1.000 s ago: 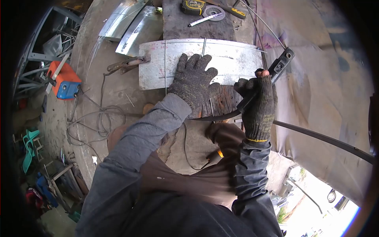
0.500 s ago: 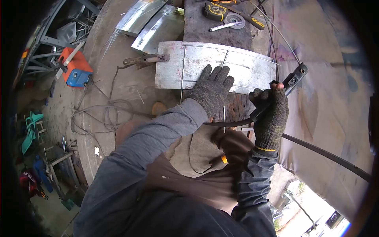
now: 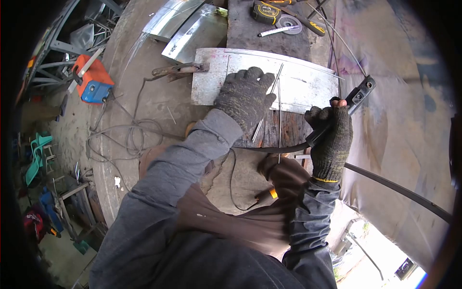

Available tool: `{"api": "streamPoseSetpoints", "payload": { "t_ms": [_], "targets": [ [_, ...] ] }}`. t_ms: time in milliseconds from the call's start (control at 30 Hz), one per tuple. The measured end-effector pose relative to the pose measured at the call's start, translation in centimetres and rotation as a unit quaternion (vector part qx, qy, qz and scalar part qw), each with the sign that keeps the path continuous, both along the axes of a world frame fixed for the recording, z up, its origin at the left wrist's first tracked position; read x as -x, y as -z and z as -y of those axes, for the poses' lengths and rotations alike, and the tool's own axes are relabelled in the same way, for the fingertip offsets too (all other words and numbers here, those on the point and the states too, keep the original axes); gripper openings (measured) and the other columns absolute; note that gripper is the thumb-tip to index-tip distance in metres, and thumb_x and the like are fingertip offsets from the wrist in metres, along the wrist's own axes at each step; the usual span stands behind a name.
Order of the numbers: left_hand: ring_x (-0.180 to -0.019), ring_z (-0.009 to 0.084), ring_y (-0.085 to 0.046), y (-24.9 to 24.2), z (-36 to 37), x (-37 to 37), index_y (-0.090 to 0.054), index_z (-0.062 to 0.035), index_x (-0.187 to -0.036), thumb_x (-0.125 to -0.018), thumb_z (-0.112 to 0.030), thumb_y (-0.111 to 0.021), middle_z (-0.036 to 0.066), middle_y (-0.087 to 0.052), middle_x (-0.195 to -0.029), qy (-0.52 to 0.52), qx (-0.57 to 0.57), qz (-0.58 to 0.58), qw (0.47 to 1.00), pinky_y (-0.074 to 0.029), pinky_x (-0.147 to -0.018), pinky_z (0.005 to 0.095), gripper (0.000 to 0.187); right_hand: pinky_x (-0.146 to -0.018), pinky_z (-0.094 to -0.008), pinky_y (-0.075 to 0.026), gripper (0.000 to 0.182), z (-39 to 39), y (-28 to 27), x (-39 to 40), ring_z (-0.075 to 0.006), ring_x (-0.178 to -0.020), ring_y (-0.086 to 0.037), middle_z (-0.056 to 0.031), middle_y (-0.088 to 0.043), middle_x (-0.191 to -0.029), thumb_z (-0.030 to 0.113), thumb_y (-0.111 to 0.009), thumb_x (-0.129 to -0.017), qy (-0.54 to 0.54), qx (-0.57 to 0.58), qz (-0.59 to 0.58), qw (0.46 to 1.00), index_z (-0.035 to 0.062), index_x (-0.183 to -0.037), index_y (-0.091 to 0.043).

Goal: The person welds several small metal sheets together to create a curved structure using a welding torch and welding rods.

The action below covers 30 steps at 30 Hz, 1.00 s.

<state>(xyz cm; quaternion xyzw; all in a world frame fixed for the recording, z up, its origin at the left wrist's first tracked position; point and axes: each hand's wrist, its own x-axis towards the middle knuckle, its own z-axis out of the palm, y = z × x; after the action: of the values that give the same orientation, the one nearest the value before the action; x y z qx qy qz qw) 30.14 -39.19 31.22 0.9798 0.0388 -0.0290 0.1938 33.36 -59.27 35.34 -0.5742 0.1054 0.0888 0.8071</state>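
Observation:
My left hand (image 3: 245, 96), in a dark knitted glove, is curled over a curved silver metal sheet (image 3: 308, 82). A slanted thin metal rod (image 3: 259, 127) runs under its thumb, and the fingers close around it, partly hiding the grip. Just right of it, another thin rod (image 3: 280, 130) crosses the sheet's lower edge. My right hand (image 3: 331, 137), in a glove with bare fingertips, is wrapped around a black welding electrode holder (image 3: 360, 94) with a cable. A rusty ground clamp (image 3: 178, 71) bites the sheet's left end.
The sheet rests on a dark wooden plank (image 3: 293, 127). Beyond it lie a tape measure (image 3: 266, 13), a disc (image 3: 289, 24) and a marker (image 3: 274, 32). More bent sheet pieces (image 3: 197, 33) are at upper left. An orange-blue machine (image 3: 91, 82) stands left, with looped cable (image 3: 137, 127) on the floor.
My left hand has moved left and curled from lying flat with spread fingers. One rod now slants beside its thumb. My right hand stays almost still with the electrode holder.

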Motion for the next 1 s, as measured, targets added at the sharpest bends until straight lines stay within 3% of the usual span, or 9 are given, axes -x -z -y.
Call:
{"api": "streamPoseSetpoints", "payload": {
  "t_ms": [33, 200, 300, 433, 500, 533, 600, 900, 1000],
  "targets": [
    [-0.111, 0.033, -0.059, -0.6, -1.3, 0.1, -0.058, -0.013, -0.123, -0.093, -0.038, -0.058, 0.015, -0.059, -0.123, -0.036, -0.016, 0.044, 0.998, -0.045, -0.096, 0.049, 0.039, -0.078, -0.0417, -0.055, 0.033, 0.0, 0.0, 0.0, -0.023, -0.077, -0.064, -0.0033, -0.056, -0.072, 0.035, -0.066, -0.095, -0.002, 0.004, 0.0, 1.0, 0.0058, -0.107, -0.06],
    [-0.089, 0.0312, -0.067, -1.1, -7.0, 1.1, -0.063, -0.009, -0.1, -0.093, -0.043, -0.06, 0.013, -0.067, -0.092, -0.157, -0.004, -0.059, 0.986, -0.051, -0.082, 0.0474, 0.034, -0.074, -0.0386, -0.055, 0.032, 0.0, 0.4, -0.4, -0.0222, -0.072, -0.064, -0.0031, -0.056, -0.072, 0.034, -0.065, -0.096, -0.011, 0.016, -0.01, 1.0, 0.0052, -0.108, -0.06],
    [-0.092, 0.0303, -0.066, -0.4, -7.1, 0.6, -0.063, -0.0096, -0.1, -0.092, -0.045, -0.062, 0.014, -0.068, -0.094, -0.147, 0.008, -0.099, 0.984, -0.051, -0.084, 0.0464, 0.036, -0.072, -0.0327, -0.056, 0.034, 0.0, 1.3, -0.8, -0.0205, -0.073, -0.067, -0.0031, -0.057, -0.073, 0.036, -0.068, -0.094, -0.001, 0.113, -0.025, 0.993, 0.0032, -0.1, -0.061],
    [-0.092, 0.0309, -0.066, 0.8, -6.4, 0.5, -0.06, -0.0089, -0.104, -0.09, -0.044, -0.064, 0.015, -0.067, -0.095, -0.138, -0.014, -0.101, 0.985, -0.051, -0.084, 0.0457, 0.038, -0.077, -0.0364, -0.057, 0.038, -0.1, 3.9, -1.5, -0.0225, -0.079, -0.069, -0.0046, -0.058, -0.075, 0.039, -0.073, -0.09, 0.003, 0.121, -0.016, 0.992, 0.0052, -0.094, -0.057],
    [-0.093, 0.0309, -0.066, 0.7, -6.2, 0.4, -0.058, -0.0093, -0.107, -0.09, -0.042, -0.065, 0.015, -0.066, -0.095, -0.126, 0.006, -0.097, 0.987, -0.051, -0.084, 0.0457, 0.038, -0.051, -0.0235, -0.042, 0.043, -0.4, 4.1, -1.3, -0.0104, -0.064, -0.061, -0.0013, -0.058, -0.068, 0.048, -0.066, -0.092, 0.007, 0.144, -0.004, 0.989, 0.0062, -0.092, -0.057],
    [-0.092, 0.0309, -0.066, 0.4, -6.2, 0.4, -0.058, -0.0094, -0.107, -0.09, -0.042, -0.065, 0.015, -0.066, -0.095, -0.125, 0.014, -0.081, 0.989, -0.051, -0.084, 0.0456, 0.037, -0.051, -0.0235, -0.042, 0.043, -0.3, 4.0, -1.4, -0.0104, -0.064, -0.061, -0.0013, -0.058, -0.068, 0.048, -0.066, -0.092, 0.008, 0.148, -0.003, 0.989, 0.0062, -0.092, -0.057],
    [-0.092, 0.0308, -0.066, -0.2, -5.5, 0.5, -0.058, -0.0095, -0.106, -0.09, -0.042, -0.064, 0.015, -0.066, -0.095, -0.121, 0.023, -0.067, 0.99, -0.051, -0.085, 0.0455, 0.037, -0.078, -0.0377, -0.058, 0.04, 0.0, 3.9, -1.4, -0.0226, -0.08, -0.069, -0.0057, -0.059, -0.076, 0.041, -0.072, -0.09, 0.0, 0.121, -0.018, 0.992, 0.0037, -0.093, -0.056],
    [-0.103, 0.0354, -0.067, -0.7, 2.2, 1.6, -0.052, -0.0036, -0.127, -0.094, -0.035, -0.057, 0.019, -0.068, -0.107, 0.02, 0.038, -0.148, 0.988, -0.052, -0.089, 0.0495, 0.046, -0.074, -0.0345, -0.057, 0.045, -0.2, 3.3, -1.0, -0.0223, -0.08, -0.069, -0.0089, -0.061, -0.079, 0.045, -0.069, -0.091, -0.033, 0.147, -0.024, 0.988, 0.0023, -0.092, -0.056],
    [-0.097, 0.0379, -0.068, -0.6, 2.8, 1.1, -0.051, -0.004, -0.126, -0.093, -0.03, -0.057, 0.022, -0.067, -0.105, 0.017, 0.033, -0.159, 0.987, -0.055, -0.081, 0.051, 0.043, -0.071, -0.034, -0.057, 0.046, -0.4, 2.6, -0.9, -0.0215, -0.078, -0.069, -0.0094, -0.062, -0.079, 0.047, -0.067, -0.092, -0.042, 0.155, -0.027, 0.987, 0.0017, -0.093, -0.057]
  ]
}}
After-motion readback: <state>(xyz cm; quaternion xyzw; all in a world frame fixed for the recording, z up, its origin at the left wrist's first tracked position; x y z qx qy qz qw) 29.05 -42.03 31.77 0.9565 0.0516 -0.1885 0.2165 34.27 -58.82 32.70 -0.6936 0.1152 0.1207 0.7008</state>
